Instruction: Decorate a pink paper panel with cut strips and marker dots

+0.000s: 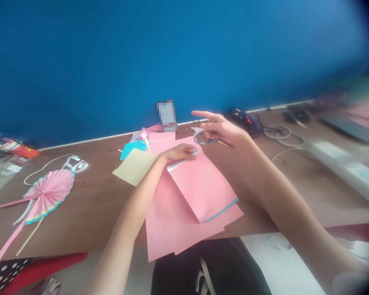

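Pink paper (199,184) sits loose in a stack on the bench (89,205), left hand (178,153) pressed flat on it, right hand (221,129) hooked through scissors (206,137). Those sheets could slide if that pressure eases.

Bright even light, blurred right edge

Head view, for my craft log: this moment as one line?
left hand: resting on pink paper | right hand: holding scissors | beside: pale yellow paper

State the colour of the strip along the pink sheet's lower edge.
The strip is light blue; the head view shows it best.
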Demonstrator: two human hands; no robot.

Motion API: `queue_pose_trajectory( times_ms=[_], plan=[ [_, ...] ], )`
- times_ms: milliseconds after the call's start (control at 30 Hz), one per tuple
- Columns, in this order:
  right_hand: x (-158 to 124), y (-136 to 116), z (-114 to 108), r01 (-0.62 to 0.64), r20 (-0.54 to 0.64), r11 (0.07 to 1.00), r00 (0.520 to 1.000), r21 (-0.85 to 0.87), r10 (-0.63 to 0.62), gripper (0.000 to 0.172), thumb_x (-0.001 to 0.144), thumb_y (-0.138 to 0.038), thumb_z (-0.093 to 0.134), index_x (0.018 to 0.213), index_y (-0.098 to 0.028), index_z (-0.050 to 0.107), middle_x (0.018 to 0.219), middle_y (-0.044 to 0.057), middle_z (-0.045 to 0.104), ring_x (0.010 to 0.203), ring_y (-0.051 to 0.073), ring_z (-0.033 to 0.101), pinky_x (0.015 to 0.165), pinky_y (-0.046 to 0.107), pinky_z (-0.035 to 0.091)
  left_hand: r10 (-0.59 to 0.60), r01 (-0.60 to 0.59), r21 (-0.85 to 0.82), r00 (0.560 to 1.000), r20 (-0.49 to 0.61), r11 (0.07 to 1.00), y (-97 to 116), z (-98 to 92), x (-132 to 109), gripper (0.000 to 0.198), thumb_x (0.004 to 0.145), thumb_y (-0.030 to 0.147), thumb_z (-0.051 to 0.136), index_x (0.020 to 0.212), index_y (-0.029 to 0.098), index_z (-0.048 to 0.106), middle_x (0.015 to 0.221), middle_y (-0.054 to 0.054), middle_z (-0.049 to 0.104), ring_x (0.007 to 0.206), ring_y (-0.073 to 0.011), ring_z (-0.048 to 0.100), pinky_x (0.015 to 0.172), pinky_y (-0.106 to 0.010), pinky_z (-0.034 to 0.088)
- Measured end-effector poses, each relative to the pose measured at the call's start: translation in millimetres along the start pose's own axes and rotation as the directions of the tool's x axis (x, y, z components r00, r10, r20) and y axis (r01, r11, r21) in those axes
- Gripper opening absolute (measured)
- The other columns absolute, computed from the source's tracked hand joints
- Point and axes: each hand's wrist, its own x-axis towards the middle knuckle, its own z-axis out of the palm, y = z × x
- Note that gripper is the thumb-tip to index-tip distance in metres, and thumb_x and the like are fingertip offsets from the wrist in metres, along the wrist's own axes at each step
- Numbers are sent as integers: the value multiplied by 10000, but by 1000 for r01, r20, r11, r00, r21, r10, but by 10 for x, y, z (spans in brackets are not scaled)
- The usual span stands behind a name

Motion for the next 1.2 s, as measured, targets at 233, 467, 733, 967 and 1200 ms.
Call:
queue_pose_trajectory(
  times_ms=[233, 467, 733, 967, 1200],
  plan=[
    [2, 50, -78, -79, -108, 974, 989, 212, 104, 605, 806, -321, 624, 1381, -208, 472, 791, 29, 685, 515, 107, 487, 479, 224, 391, -24, 22, -51, 999, -38, 998, -76, -39, -32, 386, 695, 407, 760, 938, 121, 668, 857, -49, 670, 729, -134, 624, 680, -256, 457],
    [183, 234, -39, -86, -316, 924, 924, 374, 214, 223, 709, -176, 577, 900, -133, 684, 461, -40, 436, 383, 58, 246, 360, 207, 161, -14, 13, -40, 999, -32, 999, -196, -20, 73, 382, 727, 421, 721, 954, 123, 647, 860, -44, 656, 731, -131, 614, 685, -247, 441],
    [330, 490, 117, -171, -718, 979, 667, 109, 197, 154, 688, -210, 595, 795, -163, 695, 539, -11, 527, 479, 108, 434, 457, 237, 312, 65, -58, 82, 995, -79, 995, -272, -38, 140, 361, 737, 374, 679, 1020, 152, 660, 915, -28, 657, 806, -137, 597, 764, -253, 437],
    [-58, 736, 429, -217, -522, 695, 812, -685, -260, 230, 797, -243, 518, 950, -194, 683, 822, 71, 707, 751, 221, 614, 673, 298, 400, 135, -131, 54, 988, -80, 990, -245, -66, 93, 428, 735, 352, 704, 1113, 152, 681, 985, -66, 698, 877, -170, 633, 843, -288, 448],
    [-345, 1084, 549, -117, -332, 617, 910, -779, -247, 228, 806, -211, 505, 921, -202, 702, 968, 86, 723, 865, 237, 635, 662, 290, 411, 54, -56, -35, 997, -52, 998, -312, -68, 112, 475, 707, 407, 758, 1086, 129, 686, 993, -85, 709, 844, -157, 646, 816, -294, 471]
  ],
)
